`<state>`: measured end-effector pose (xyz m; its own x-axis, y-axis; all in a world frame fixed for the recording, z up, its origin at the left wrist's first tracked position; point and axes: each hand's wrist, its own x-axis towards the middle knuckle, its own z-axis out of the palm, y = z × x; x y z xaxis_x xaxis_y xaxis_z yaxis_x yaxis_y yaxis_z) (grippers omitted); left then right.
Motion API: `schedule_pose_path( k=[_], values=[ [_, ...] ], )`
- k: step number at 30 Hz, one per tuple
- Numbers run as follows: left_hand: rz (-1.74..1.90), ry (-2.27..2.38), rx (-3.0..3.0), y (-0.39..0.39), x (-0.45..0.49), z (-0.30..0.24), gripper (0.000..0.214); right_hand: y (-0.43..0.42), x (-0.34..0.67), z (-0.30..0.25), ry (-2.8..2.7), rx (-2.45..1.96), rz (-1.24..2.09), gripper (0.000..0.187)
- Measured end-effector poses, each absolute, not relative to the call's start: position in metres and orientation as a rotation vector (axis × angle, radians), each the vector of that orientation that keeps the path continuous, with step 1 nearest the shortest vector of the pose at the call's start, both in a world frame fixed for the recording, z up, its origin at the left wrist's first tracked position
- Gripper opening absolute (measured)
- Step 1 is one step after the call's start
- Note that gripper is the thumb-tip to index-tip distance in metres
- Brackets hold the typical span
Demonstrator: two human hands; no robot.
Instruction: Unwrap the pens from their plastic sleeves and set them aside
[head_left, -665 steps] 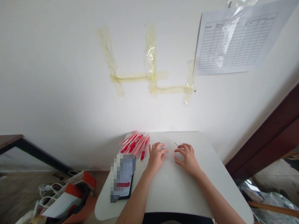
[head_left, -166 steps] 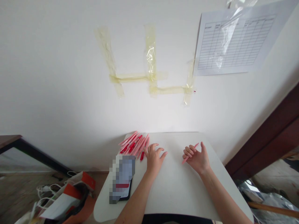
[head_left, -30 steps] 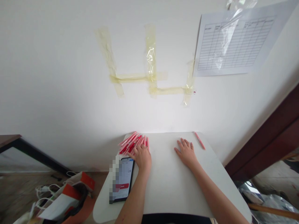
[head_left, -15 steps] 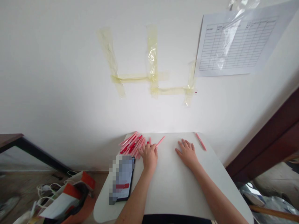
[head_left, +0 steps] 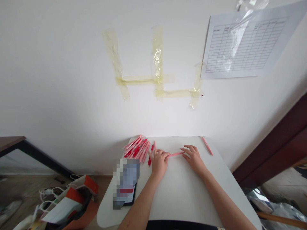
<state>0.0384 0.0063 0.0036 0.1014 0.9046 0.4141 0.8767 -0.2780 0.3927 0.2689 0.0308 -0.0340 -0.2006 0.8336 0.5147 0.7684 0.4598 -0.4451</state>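
Observation:
A pink pen (head_left: 176, 154) lies level between my two hands over the white table (head_left: 177, 198). My left hand (head_left: 158, 160) grips its left end with curled fingers. My right hand (head_left: 193, 156) pinches its right end with the fingertips. A pile of several pink and red pens (head_left: 137, 147) lies at the table's far left corner, just left of my left hand. One single pink pen (head_left: 207, 146) lies apart at the far right edge.
A black phone (head_left: 126, 183) lies on the table's left side. Yellowed tape strips (head_left: 157, 76) and a printed chart (head_left: 242, 46) hang on the white wall. Bags and cables (head_left: 69, 204) sit on the floor at left. Dark wooden furniture (head_left: 275, 143) stands at right.
My left hand drew one pen out of the pile and carried it rightward. My right hand, flat on the table before, came left and took the pen's other end.

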Motion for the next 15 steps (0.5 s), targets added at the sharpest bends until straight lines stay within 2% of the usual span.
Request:
schedule_pose_path(
  k=[5,15],
  values=[
    [0.937,1.838,2.295,0.0065,0.0391,0.0035,0.023,0.032,0.2692,-0.0346,-1.97,-1.297,0.143,0.023],
    [0.976,1.807,2.328,0.0071,0.0392,0.0034,0.027,0.0334,0.2719,-0.034,-1.895,-1.274,0.28,0.025]
  ],
)
